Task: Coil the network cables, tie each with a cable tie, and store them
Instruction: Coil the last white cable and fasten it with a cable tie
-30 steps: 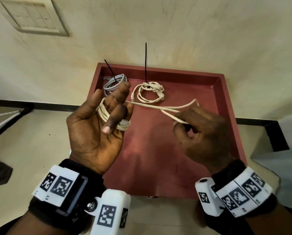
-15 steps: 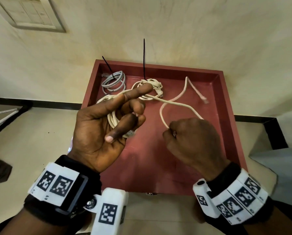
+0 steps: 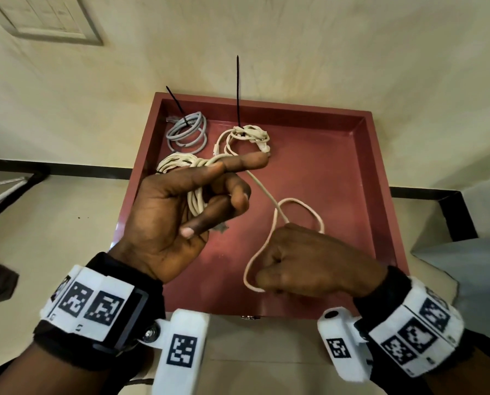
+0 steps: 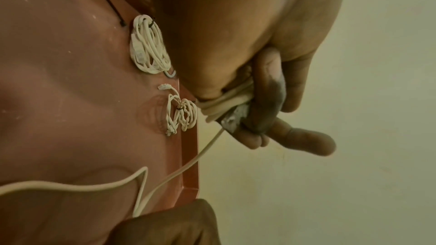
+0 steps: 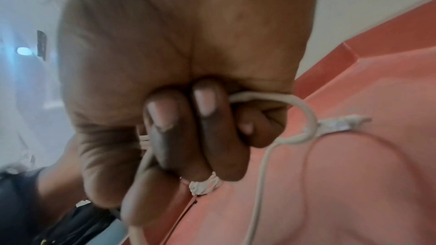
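I am holding my left hand [image 3: 164, 218] palm up over the near left part of the shallow dark-red tray [image 3: 380, 178], with several turns of the cream-white network cable [image 3: 194, 202] wound round my fingers. My index finger is pointing straight out to the right while my thumb and curled fingers are pinning the turns in place; in the left wrist view one clear plug end [image 4: 232, 118] is sitting trapped under those fingers. The loose tail of that cable is running right and looping in the air to my right hand [image 3: 306, 266], which is balled into a fist around it, knuckles up. Its far plug seems to be hanging just past my fist in the right wrist view, though blur is making that hard to confirm. Two finished bundles are lying at the tray's far left: a grey coiled cable [image 3: 187, 132] and a cream coiled cable [image 3: 248, 135], each bound with a black cable tie [image 3: 237, 89] whose tail is sticking up.
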